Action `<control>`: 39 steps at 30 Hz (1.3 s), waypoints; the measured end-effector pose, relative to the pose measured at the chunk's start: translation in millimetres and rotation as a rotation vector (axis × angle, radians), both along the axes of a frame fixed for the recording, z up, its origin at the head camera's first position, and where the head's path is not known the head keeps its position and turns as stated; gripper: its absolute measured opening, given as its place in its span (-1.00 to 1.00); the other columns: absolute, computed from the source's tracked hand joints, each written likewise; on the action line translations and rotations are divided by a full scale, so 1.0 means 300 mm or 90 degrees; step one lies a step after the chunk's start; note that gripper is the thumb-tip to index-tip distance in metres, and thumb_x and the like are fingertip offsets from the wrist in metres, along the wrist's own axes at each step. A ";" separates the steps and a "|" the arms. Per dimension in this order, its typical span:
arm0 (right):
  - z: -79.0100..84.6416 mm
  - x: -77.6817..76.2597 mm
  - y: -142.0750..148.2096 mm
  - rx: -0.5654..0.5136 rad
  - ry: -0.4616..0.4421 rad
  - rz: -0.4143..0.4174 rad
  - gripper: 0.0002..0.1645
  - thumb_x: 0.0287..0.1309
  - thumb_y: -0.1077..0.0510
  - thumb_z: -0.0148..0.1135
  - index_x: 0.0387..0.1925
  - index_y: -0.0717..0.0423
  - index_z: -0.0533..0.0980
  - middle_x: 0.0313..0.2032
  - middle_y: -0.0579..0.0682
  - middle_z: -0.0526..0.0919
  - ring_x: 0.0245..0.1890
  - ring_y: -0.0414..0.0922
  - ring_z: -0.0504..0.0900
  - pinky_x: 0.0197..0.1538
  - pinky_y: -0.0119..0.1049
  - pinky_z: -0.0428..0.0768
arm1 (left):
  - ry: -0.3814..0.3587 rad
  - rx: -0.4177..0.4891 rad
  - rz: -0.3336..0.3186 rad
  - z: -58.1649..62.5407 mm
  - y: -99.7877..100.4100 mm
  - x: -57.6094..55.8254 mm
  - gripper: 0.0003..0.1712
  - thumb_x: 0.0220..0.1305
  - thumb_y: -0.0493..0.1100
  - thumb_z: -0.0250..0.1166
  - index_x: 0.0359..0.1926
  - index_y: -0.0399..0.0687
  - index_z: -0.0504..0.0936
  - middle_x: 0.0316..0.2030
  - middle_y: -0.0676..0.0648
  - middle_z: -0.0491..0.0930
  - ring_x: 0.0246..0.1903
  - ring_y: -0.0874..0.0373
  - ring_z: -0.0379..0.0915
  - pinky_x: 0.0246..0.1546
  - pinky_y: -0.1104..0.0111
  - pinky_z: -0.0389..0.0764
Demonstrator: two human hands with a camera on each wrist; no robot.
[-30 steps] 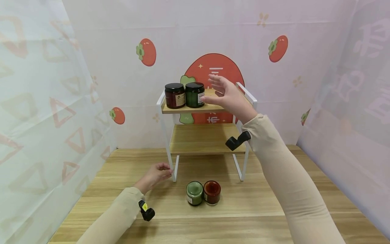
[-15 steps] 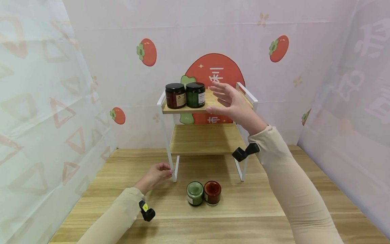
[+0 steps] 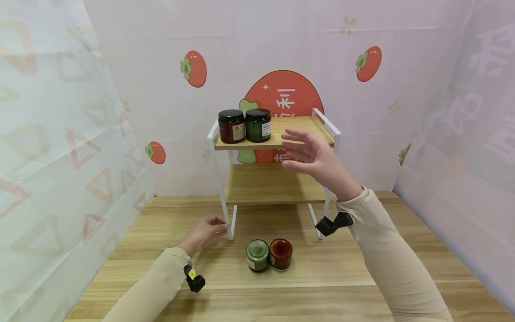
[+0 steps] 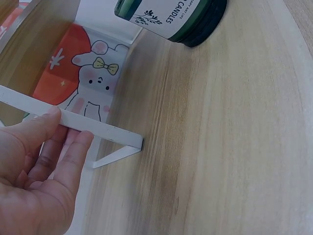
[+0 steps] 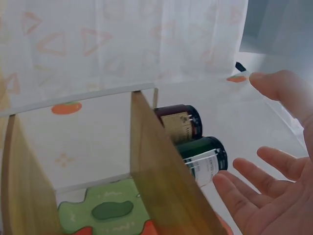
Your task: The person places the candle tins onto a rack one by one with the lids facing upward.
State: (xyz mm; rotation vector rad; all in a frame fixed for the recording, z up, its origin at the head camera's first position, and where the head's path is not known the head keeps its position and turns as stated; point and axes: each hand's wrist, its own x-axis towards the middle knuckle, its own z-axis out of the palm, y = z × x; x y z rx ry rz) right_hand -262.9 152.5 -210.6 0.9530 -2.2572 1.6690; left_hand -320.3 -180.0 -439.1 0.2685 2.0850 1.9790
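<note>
My left hand (image 3: 206, 232) pinches the white front-left leg (image 4: 105, 128) of a two-tier shelf (image 3: 273, 183), thumb on one side and fingers on the other. My right hand (image 3: 315, 158) is in the air before the right part of the upper shelf, fingers spread and nothing in them. On that upper shelf, at the left, a dark red candle jar (image 3: 231, 126) and a dark green candle jar (image 3: 258, 125) stand side by side with black lids on top. Below, on the table, a green candle jar (image 3: 257, 255) and a red one (image 3: 280, 254) show bare glass upward.
The wooden table (image 3: 342, 277) extends in front of the shelf and to both sides. A printed cloth backdrop (image 3: 153, 94) rises behind, with cloth walls left and right. White side rails (image 3: 327, 123) edge the upper shelf.
My right hand has drawn back from the dark green jar on the upper shelf, moving down and to the right. The left hand and all the jars stay put.
</note>
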 end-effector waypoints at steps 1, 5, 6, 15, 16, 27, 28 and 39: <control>-0.011 0.003 0.003 -0.001 0.003 0.003 -0.14 0.10 0.29 0.38 0.39 0.13 0.20 0.34 0.15 0.34 0.30 0.03 0.40 0.30 -0.24 0.48 | 0.001 -0.003 -0.001 0.001 0.000 0.001 -0.91 0.32 -0.40 0.18 -0.18 -0.33 0.47 -0.26 -0.03 0.53 -0.05 0.04 0.54 0.01 0.38 0.65; -0.060 0.009 0.016 0.010 0.018 0.005 -0.14 0.08 0.30 0.39 0.37 0.21 0.20 0.31 0.14 0.38 0.29 0.00 0.42 0.27 -0.36 0.50 | 0.002 -0.007 -0.004 0.000 -0.001 0.001 -0.90 0.33 -0.39 0.18 -0.16 -0.33 0.46 -0.25 -0.04 0.53 -0.06 0.06 0.54 0.03 0.36 0.65; -0.073 0.010 0.020 0.012 0.021 0.007 -0.15 0.08 0.30 0.39 0.36 0.23 0.21 0.30 0.15 0.39 0.29 0.02 0.41 0.27 -0.38 0.49 | 0.002 -0.006 -0.005 0.000 -0.001 0.000 -0.90 0.33 -0.39 0.18 -0.16 -0.33 0.46 -0.24 -0.04 0.53 -0.06 0.06 0.54 0.03 0.36 0.65; -0.186 0.004 0.045 0.026 0.017 0.028 -0.20 0.06 0.34 0.39 0.31 0.27 0.25 0.28 0.17 0.41 0.29 0.12 0.39 0.30 -0.35 0.46 | -0.004 -0.004 0.010 -0.002 0.003 -0.002 -0.89 0.32 -0.40 0.19 -0.16 -0.33 0.46 -0.24 -0.05 0.53 -0.03 0.00 0.53 0.01 0.36 0.65; -0.199 0.004 0.046 0.030 0.016 0.027 -0.21 0.06 0.34 0.39 0.31 0.27 0.26 0.27 0.17 0.41 0.29 0.12 0.39 0.31 -0.31 0.46 | -0.005 -0.005 0.012 -0.002 0.004 -0.002 -0.89 0.32 -0.40 0.19 -0.16 -0.33 0.46 -0.23 -0.06 0.53 -0.02 -0.01 0.53 0.02 0.36 0.65; -0.348 0.002 0.049 0.045 -0.018 0.030 -0.22 0.03 0.33 0.41 0.28 0.30 0.29 0.25 0.26 0.43 0.27 0.23 0.38 0.31 -0.12 0.44 | -0.011 -0.009 0.016 0.000 0.006 0.002 -0.85 0.32 -0.40 0.19 -0.12 -0.37 0.45 -0.21 -0.09 0.53 0.00 -0.05 0.52 0.06 0.29 0.64; -0.361 0.002 0.048 0.043 -0.026 0.034 -0.23 0.03 0.33 0.41 0.27 0.31 0.30 0.25 0.29 0.42 0.27 0.24 0.38 0.31 -0.13 0.44 | -0.012 -0.009 0.018 0.001 0.007 0.002 -0.86 0.31 -0.41 0.19 -0.13 -0.37 0.45 -0.21 -0.09 0.53 0.00 -0.05 0.52 0.06 0.29 0.64; -0.505 0.004 0.036 0.063 -0.108 0.040 -0.24 0.04 0.17 0.45 0.24 0.29 0.34 0.23 0.25 0.45 0.24 0.19 0.43 0.31 -0.02 0.44 | -0.012 -0.014 0.032 -0.001 0.009 -0.001 -0.84 0.30 -0.42 0.20 -0.12 -0.37 0.45 -0.21 -0.10 0.53 -0.03 -0.02 0.55 0.06 0.28 0.65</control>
